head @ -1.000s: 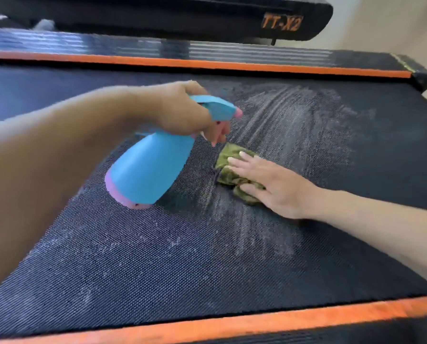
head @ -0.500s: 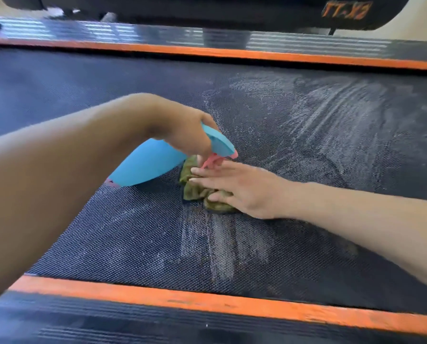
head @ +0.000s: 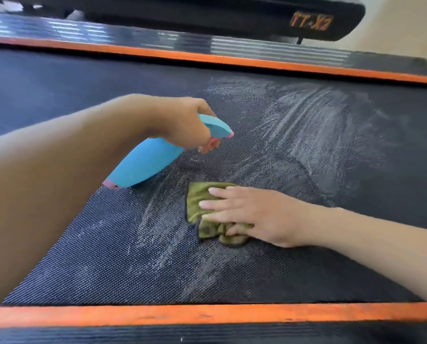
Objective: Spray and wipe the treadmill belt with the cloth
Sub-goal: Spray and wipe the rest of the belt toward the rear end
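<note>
From the head view, your left hand (head: pixel 182 122) was wrapped around the neck of the blue spray bottle (head: pixel 145 165), a finger curled on the pink trigger (head: pixel 211 142), with the forearm stretched in from the lower left. You held the bottle tilted, its nozzle pointing right and its pink base low, just above the treadmill belt (head: pixel 83 256). Your right hand (head: pixel 252 214) lay flat and spread wide, palm down, pressing the green cloth (head: pixel 202 209) onto the belt; the fingers pointed left and the cloth bunched under the lower ones. White wet streaks fanned across the belt to the right of the bottle and around the cloth. Orange side strips (head: pixel 207 314) ran along the belt's near and far edges.

Compared with half a second earlier, your hands had separated: the cloth hand had slid toward the near edge, away from the nozzle, and the bottle no longer overlapped the cloth.
</note>
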Demonstrator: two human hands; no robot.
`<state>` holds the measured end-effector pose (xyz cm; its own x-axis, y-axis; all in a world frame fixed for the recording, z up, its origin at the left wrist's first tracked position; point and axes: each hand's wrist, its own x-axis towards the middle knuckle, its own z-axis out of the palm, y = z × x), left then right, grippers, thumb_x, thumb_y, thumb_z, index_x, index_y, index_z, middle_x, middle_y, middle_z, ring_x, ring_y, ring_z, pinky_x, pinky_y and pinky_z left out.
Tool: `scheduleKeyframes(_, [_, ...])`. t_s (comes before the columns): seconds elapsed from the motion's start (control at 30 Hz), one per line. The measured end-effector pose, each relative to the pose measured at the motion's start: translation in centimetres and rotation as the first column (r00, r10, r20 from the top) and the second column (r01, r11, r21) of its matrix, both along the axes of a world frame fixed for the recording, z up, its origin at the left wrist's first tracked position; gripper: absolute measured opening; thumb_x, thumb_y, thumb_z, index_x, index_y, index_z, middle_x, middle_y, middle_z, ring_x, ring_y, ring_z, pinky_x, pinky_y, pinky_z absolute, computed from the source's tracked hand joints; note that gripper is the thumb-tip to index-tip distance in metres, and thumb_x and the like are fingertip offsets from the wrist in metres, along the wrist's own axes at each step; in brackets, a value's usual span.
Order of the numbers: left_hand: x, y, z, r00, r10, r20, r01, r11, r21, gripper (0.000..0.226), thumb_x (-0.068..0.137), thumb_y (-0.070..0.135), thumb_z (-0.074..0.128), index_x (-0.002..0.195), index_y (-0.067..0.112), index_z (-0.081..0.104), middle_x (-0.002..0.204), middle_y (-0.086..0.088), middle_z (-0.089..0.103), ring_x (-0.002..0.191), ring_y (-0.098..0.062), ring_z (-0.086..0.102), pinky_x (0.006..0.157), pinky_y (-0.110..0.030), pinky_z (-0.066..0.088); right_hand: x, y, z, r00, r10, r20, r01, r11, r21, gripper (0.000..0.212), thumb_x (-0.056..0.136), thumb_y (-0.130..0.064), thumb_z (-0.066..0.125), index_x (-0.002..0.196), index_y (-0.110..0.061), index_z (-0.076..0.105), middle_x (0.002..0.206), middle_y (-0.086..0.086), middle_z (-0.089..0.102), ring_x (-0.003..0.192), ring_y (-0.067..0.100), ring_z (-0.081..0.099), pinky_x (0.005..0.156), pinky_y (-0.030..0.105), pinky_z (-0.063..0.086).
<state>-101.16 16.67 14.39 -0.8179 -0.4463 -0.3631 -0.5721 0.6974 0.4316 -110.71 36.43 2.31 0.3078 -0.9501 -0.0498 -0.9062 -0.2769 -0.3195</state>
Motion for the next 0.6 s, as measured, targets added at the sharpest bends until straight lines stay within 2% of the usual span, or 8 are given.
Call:
scheduleKeyframes(0.07, [-0.9, 0.5, 0.1, 0.997, -0.014, -0.072, 0.015, 1.000, 0.014, 0.019, 0.091, 0.032, 0.072, 0.110, 0.032, 0.073, 0.107, 0.003, 0.069, 0.082, -0.020, 0.061, 0.063, -0.025, 0.044, -5.1, 2.5, 0.6, 0.960, -0.279, 0.033, 0.277, 0.960, 0.050, 0.049, 0.100, -0.037, 0.043, 0.147, -0.024, 0.040, 0.156, -0.015, 0.028, 0.148, 0.002, 0.009, 0.121, 0.033, 0.015])
scheduleKeyframes(0.17, [-3.7, 2.2, 0.6, 0.979, -0.043, -0.201, 0.055, 0.997, 0.055, 0.010, 0.090, 0.033, 0.070, 0.099, 0.032, 0.075, 0.109, -0.004, 0.070, 0.087, -0.027, 0.066, 0.068, -0.031, 0.053, -11.6, 7.5, 2.1, 0.742, -0.665, 0.091, 0.649, 0.745, 0.152, 0.050, 0.100, -0.028, 0.048, 0.148, -0.034, 0.034, 0.157, -0.020, 0.022, 0.144, -0.010, 0.005, 0.120, 0.025, 0.013])
scheduleKeyframes(0.27, [-6.7, 4.8, 0.6, 0.945, -0.043, -0.325, 0.095, 0.985, 0.146, 0.010, 0.087, 0.032, 0.070, 0.095, 0.032, 0.074, 0.104, -0.001, 0.073, 0.087, -0.027, 0.069, 0.076, -0.035, 0.057, -15.5, 12.2, 3.3, 0.491, -0.870, 0.039, 0.849, 0.488, 0.204, 0.050, 0.102, -0.027, 0.047, 0.148, -0.038, 0.032, 0.159, -0.014, 0.014, 0.144, -0.004, 0.008, 0.107, 0.010, 0.011])
scheduleKeyframes(0.37, [-9.3, 7.3, 0.4, 0.924, -0.083, -0.372, 0.161, 0.969, 0.185, 0.010, 0.088, 0.024, 0.065, 0.086, 0.030, 0.073, 0.089, 0.003, 0.072, 0.076, -0.022, 0.064, 0.065, -0.028, 0.049, -17.0, 14.4, 3.1, 0.296, -0.954, -0.040, 0.948, 0.288, 0.137, 0.050, 0.104, -0.030, 0.042, 0.152, -0.030, 0.027, 0.159, -0.013, 0.016, 0.148, 0.007, 0.009, 0.108, 0.017, 0.013])
scheduleKeyframes(0.43, [-11.1, 8.5, 0.3, 0.919, -0.077, -0.388, 0.163, 0.967, 0.194, 0.009, 0.088, 0.025, 0.064, 0.088, 0.027, 0.072, 0.082, 0.004, 0.069, 0.073, -0.022, 0.062, 0.063, -0.027, 0.048, -15.6, 13.8, 2.5, 0.365, -0.929, -0.061, 0.930, 0.360, 0.077, 0.052, 0.104, -0.034, 0.039, 0.153, -0.029, 0.024, 0.159, -0.015, 0.013, 0.149, 0.008, 0.003, 0.119, 0.028, 0.009])
scheduleKeyframes(0.5, [-13.1, 9.7, -0.2, 0.913, -0.053, -0.405, 0.146, 0.968, 0.202, 0.010, 0.087, 0.027, 0.065, 0.093, 0.023, 0.071, 0.082, 0.001, 0.067, 0.076, -0.026, 0.063, 0.067, -0.029, 0.048, -11.8, 12.8, 1.8, 0.612, -0.790, -0.035, 0.789, 0.608, 0.084, 0.053, 0.103, -0.035, 0.040, 0.153, -0.028, 0.024, 0.158, -0.021, 0.007, 0.147, 0.004, -0.003, 0.122, 0.031, 0.003])
scheduleKeyframes(0.57, [-14.9, 10.9, -1.0, 0.916, -0.028, -0.399, 0.114, 0.974, 0.193, 0.014, 0.086, 0.029, 0.065, 0.096, 0.020, 0.070, 0.088, -0.004, 0.067, 0.083, -0.031, 0.064, 0.071, -0.032, 0.048, -6.8, 12.6, 1.3, 0.875, -0.483, -0.036, 0.484, 0.872, 0.073, 0.050, 0.102, -0.036, 0.042, 0.151, -0.027, 0.032, 0.158, -0.022, 0.010, 0.148, 0.006, -0.003, 0.121, 0.026, 0.000])
scheduleKeyframes(0.6, [-15.3, 11.3, -1.4, 0.921, -0.023, -0.388, 0.103, 0.977, 0.188, 0.016, 0.087, 0.030, 0.065, 0.096, 0.018, 0.070, 0.090, -0.006, 0.069, 0.086, -0.034, 0.065, 0.071, -0.033, 0.048, -4.8, 12.8, 1.2, 0.945, -0.321, -0.069, 0.325, 0.943, 0.067, 0.049, 0.102, -0.038, 0.042, 0.149, -0.028, 0.036, 0.158, -0.018, 0.016, 0.149, 0.008, 0.001, 0.121, 0.027, 0.003])
